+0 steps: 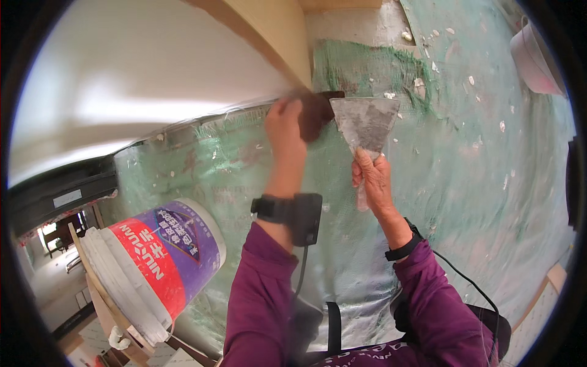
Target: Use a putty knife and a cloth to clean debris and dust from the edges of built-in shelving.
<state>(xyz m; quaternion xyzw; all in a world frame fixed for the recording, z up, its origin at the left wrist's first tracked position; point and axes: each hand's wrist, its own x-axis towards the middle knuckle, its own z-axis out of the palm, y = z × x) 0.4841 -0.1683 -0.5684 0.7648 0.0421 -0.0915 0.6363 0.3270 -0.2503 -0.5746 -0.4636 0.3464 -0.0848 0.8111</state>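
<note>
My right hand grips the pale handle of a wide putty knife, its fan-shaped metal blade pointing away from me and smeared with grey-white residue. To its left, my left hand is bent over a dark brown, sheet-like piece beside the foot of the white wall. Motion blurs that piece, so whether it is cloth or sandpaper cannot be told. Its far end lies near the left corner of the blade. The fingers of this hand are partly hidden against the wall edge. Both wrists wear black straps.
Worn green sheeting covers the floor, with white crumbs scattered on it. A purple and red Niuyuan bucket, topped by a wooden board, stands left. Another pail is at far right. A tan corner panel meets the wall ahead.
</note>
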